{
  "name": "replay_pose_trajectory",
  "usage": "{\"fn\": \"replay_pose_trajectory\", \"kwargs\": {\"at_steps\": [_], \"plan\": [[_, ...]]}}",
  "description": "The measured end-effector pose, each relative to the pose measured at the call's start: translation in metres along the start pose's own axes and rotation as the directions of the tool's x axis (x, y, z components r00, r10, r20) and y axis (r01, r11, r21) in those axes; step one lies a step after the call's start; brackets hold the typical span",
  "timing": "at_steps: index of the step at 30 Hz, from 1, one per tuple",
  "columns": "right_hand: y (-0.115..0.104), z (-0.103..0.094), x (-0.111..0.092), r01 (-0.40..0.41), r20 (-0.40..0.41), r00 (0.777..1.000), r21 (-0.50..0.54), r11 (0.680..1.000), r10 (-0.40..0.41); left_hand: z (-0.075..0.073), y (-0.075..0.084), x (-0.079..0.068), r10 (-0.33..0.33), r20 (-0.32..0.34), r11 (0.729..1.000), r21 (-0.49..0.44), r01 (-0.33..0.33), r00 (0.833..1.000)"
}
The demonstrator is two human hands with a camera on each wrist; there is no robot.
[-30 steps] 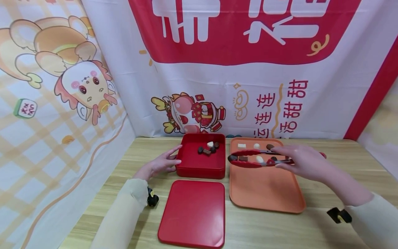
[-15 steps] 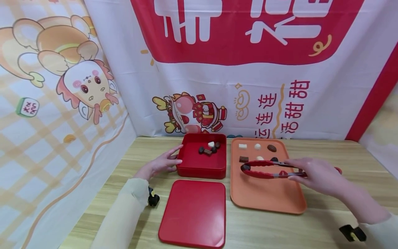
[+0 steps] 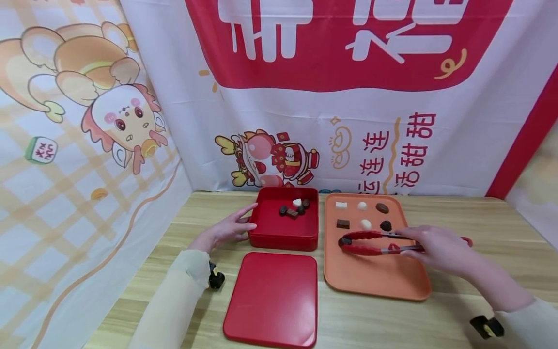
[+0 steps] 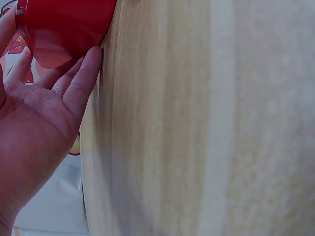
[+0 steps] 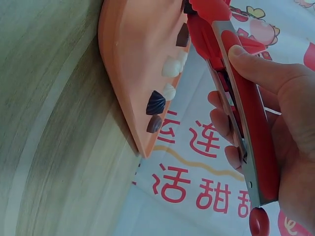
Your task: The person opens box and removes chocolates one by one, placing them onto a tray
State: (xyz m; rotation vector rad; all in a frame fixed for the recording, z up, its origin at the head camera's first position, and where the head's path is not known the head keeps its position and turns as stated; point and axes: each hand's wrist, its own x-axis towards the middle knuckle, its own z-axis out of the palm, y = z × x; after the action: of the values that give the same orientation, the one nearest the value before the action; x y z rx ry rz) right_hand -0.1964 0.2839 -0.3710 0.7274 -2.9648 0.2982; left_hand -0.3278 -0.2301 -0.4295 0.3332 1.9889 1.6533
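My left hand [image 3: 227, 230] lies flat on the table with straight fingers touching the left wall of an open red box [image 3: 283, 231]; in the left wrist view the fingertips [image 4: 91, 61] meet the red box [image 4: 64, 22]. Several chocolates [image 3: 294, 208] sit in the box's far part. My right hand [image 3: 438, 247] grips red tongs [image 3: 370, 242] low over an orange tray [image 3: 375, 276]. A small dark piece shows at the tongs' tips [image 3: 344, 241]. In the right wrist view the fingers [image 5: 275, 73] curl round the tongs [image 5: 241, 98].
Several white and brown chocolates [image 3: 365, 224] lie in two rows on the tray's far half, also seen edge-on as chocolates [image 5: 155, 103] on the tray [image 5: 133, 59]. A red lid [image 3: 271, 296] lies flat in front of the box. Printed banners wall the wooden table [image 3: 475, 218].
My right hand has drawn the tongs back toward me and to the right, from over the chocolate rows to the tray's middle. The left hand has stayed at the box.
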Motion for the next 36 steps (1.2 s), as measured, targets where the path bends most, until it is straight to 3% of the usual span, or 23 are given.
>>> {"fn": "replay_pose_trajectory", "kwargs": {"at_steps": [18,21,27,36], "plan": [[0.003,0.002,0.002,-0.032,0.044,0.999,0.018,0.999,0.032,0.0,0.001,-0.001,0.006,0.008,1.0,-0.001,-0.006,1.0],[0.002,-0.003,0.002,-0.055,0.043,0.998,0.06,0.997,0.052,0.0,0.001,-0.001,0.007,0.009,1.0,-0.003,-0.007,1.0],[-0.001,-0.015,0.008,0.0,-0.023,1.0,0.081,0.997,0.002,0.0,0.002,-0.001,0.001,0.004,1.0,-0.001,-0.001,1.0],[-0.02,-0.042,0.033,0.046,-0.056,0.997,-0.007,0.999,-0.047,0.001,0.003,-0.001,-0.001,-0.006,1.0,0.016,0.001,1.0]]}}
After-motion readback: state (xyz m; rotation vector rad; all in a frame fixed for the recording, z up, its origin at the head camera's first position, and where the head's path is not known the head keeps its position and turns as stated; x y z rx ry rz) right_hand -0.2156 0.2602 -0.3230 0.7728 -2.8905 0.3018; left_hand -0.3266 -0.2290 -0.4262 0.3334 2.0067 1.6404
